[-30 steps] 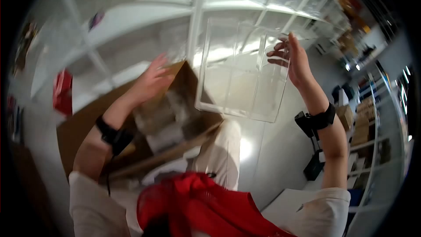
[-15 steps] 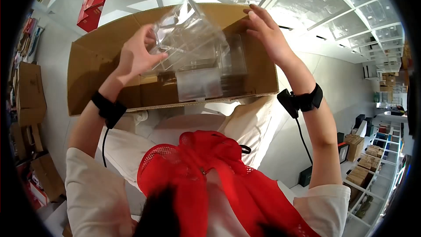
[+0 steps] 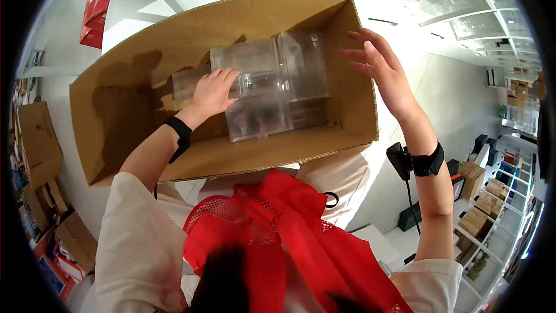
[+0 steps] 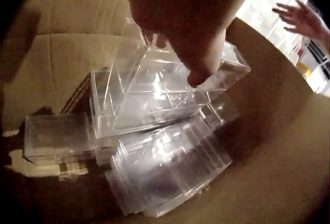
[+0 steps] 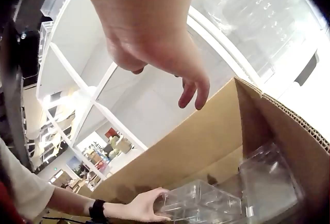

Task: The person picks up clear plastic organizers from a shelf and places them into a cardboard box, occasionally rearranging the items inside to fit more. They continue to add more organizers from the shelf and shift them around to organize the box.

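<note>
My left hand (image 3: 215, 91) reaches down into a big cardboard box (image 3: 324, 138) and grips one end of a clear plastic box (image 4: 160, 97). In the right wrist view, the fingers and thumb of the left hand (image 5: 142, 206) straddle the clear box (image 5: 198, 203). Below the held one, a stack of clear plastic pieces (image 4: 170, 164) lies in the carton, with a smaller clear box (image 4: 58, 136) to the left. Another clear box (image 3: 305, 66) stands at the carton's right end. My right hand (image 3: 382, 72) hovers by the right rim, fingers spread and holding nothing.
White-framed shelving (image 3: 486, 8) with clear panels rises at the back right. A red box (image 3: 95, 17) stands at the far left, and brown cartons (image 3: 39, 136) line the left side. More shelves with boxes (image 3: 486, 214) run along the right. A white-trousered knee touches the carton's front.
A clear box, first by the right hand, then tilted in the left hand over the carton, is now low inside it. The right hand has moved slightly outward. The head view has shifted too.
</note>
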Demonstrator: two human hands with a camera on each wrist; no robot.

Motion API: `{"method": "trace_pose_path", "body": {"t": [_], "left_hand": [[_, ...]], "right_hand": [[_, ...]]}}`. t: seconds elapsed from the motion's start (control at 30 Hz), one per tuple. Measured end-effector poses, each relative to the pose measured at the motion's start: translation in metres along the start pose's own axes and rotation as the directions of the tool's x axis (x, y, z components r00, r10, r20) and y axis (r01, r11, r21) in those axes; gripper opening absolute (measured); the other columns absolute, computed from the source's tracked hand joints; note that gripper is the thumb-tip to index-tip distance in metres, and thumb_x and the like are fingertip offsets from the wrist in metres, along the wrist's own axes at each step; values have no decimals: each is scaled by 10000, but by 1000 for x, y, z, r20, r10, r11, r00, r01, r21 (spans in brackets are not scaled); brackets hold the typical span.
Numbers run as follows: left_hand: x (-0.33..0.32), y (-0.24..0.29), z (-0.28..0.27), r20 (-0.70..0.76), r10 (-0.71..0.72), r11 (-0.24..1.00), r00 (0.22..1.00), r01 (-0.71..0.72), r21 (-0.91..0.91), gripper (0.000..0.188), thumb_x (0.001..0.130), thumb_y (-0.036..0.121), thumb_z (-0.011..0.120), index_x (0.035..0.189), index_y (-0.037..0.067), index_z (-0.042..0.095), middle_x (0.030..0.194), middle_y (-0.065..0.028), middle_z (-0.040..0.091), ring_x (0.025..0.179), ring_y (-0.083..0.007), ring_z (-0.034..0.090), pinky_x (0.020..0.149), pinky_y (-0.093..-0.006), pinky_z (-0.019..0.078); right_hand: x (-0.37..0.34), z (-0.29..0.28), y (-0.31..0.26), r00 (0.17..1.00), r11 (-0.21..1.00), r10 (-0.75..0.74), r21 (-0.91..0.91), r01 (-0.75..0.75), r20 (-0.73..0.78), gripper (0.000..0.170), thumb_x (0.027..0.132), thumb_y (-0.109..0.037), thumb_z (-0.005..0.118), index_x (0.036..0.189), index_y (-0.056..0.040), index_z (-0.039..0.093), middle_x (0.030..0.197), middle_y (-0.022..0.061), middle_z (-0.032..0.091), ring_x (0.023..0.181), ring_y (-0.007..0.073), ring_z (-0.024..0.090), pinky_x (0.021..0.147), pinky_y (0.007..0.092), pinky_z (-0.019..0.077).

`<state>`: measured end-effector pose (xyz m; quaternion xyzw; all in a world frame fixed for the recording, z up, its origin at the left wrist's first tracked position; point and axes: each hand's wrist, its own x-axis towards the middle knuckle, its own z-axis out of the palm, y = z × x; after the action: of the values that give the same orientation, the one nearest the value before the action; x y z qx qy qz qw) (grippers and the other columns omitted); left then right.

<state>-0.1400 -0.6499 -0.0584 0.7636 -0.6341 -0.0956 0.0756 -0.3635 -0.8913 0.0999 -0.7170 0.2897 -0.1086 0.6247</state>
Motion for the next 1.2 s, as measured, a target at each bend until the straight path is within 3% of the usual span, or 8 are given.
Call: {"method": "trace_pose_path", "body": {"t": [0.53,0.67,0.8,0.87,0.97,1.07,1.13,1.2], "left_hand": [[-5,0,6,42,76,997,996,-77,14,650,596,256,740,1137,44,448,1077,-89,501,990,-251,496,749,-332,494],[6,19,4,43,137,987,990,-141,79,616,584,244,735,1105,64,459,1063,-66,503,941,-240,505,724,-327,493],[16,23,-6,157,-1,1000,988,-1,16,685,607,287,740,1175,51,436,1137,-93,497,1032,-265,493,821,-352,472],[20,15,-9,106,-121,989,987,129,-72,690,602,298,744,1175,62,439,1145,-86,507,1048,-273,495,843,-358,461],[18,7,-9,-12,-96,991,995,95,-96,638,654,270,713,1200,91,435,1128,-78,539,1050,-284,512,879,-384,447],[1,7,-1,-206,370,929,906,-355,108,529,698,219,664,1175,101,470,1087,-64,555,1026,-258,524,884,-368,437],[-12,6,8,-151,789,614,595,-758,221,439,714,182,631,1128,100,512,1045,-56,556,1016,-227,517,863,-331,430],[-25,0,45,178,708,703,684,-707,-78,424,734,190,606,1135,86,517,1131,-56,524,1064,-215,489,894,-332,411]], "right_hand": [[17,16,23,997,1000,24,10,-25,74,470,945,-329,396,1309,-34,360,1266,109,463,1074,203,525,921,335,402],[43,34,45,960,987,-2,-151,46,280,525,891,-340,517,1292,-31,376,1233,128,482,1075,220,521,930,341,393],[52,93,68,880,593,-17,-704,391,475,665,759,-333,668,1283,-36,386,1253,150,452,1138,266,465,947,372,373],[45,120,77,837,195,-36,-818,542,546,732,687,-321,723,1277,-40,393,1247,150,441,1157,283,438,951,390,365],[71,142,88,848,-88,113,-845,528,518,734,637,-301,740,1248,-51,419,1204,126,443,1162,292,414,949,415,360],[92,128,99,850,222,39,-834,505,525,639,648,-275,725,1171,-22,460,1128,133,478,1108,303,451,920,397,394],[93,117,100,883,428,-57,-787,444,466,607,646,-264,725,1139,-20,470,1115,140,478,1063,314,472,894,396,410],[95,108,95,904,570,-173,-708,416,391,579,640,-226,727,1113,-13,470,1080,154,476,1003,335,495,848,388,436]]}}
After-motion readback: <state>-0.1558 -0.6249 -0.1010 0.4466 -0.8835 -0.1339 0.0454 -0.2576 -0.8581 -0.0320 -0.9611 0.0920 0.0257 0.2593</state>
